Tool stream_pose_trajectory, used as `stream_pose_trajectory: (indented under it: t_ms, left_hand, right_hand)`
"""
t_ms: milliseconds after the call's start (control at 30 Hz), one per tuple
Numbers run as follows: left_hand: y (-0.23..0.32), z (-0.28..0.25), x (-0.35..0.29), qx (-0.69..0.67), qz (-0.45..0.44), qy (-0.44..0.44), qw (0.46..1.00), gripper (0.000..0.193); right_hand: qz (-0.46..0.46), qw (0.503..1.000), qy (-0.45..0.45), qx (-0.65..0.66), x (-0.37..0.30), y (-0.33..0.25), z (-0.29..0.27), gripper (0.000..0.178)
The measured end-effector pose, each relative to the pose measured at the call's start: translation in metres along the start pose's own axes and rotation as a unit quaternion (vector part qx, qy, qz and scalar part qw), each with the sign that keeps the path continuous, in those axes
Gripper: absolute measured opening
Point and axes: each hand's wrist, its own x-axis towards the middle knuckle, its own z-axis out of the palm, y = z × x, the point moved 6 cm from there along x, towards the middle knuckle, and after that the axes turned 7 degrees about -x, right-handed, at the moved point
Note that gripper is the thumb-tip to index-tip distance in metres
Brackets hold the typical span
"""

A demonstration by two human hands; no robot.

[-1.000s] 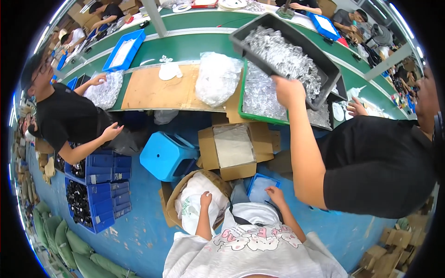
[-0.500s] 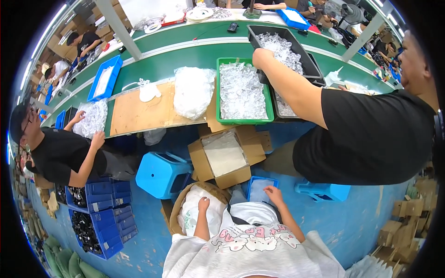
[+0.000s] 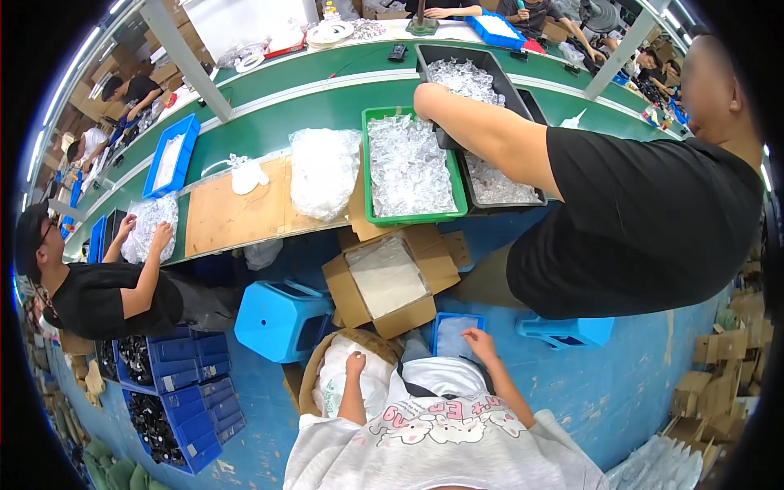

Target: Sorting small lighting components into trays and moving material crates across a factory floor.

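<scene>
My left hand (image 3: 355,364) is loosely closed, with nothing seen in it, over a white plastic bag (image 3: 336,371) that fills a round brown container (image 3: 310,384). My right hand (image 3: 476,336) is held out with its fingers apart and nothing in them. It is nearest to a blue bin (image 3: 482,320) holding a pale bluish bag. In front of me stands an open cardboard box (image 3: 347,298) lined with white plastic.
At right, a person (image 3: 604,220) grips a black tray (image 3: 425,57) of clear plastic parts beside a green tray (image 3: 369,196). At left, another person (image 3: 98,286) handles a clear bag (image 3: 147,220). Blue stools (image 3: 273,322) and stacked blue crates (image 3: 188,416) stand on the floor.
The view has shifted slightly. The person at left has raised both hands above the clear bag. The person at right leans in, arm further over the trays. My hands have barely moved.
</scene>
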Motion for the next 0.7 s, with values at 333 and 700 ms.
stream_pose_trajectory:
  t_ms: [333, 700]
  left_hand:
    - [-0.005, 0.003, 0.0, -0.007, 0.007, 0.024, 1.0, 0.033]
    - [-0.001, 0.007, 0.0, -0.007, 0.016, 0.016, 1.0, 0.033]
  right_hand:
    - [0.002, 1.0, -0.001, -0.003, 0.003, -0.011, -0.009, 0.014]
    - [0.006, 1.0, 0.009, -0.008, 0.002, -0.003, -0.006, 0.011]
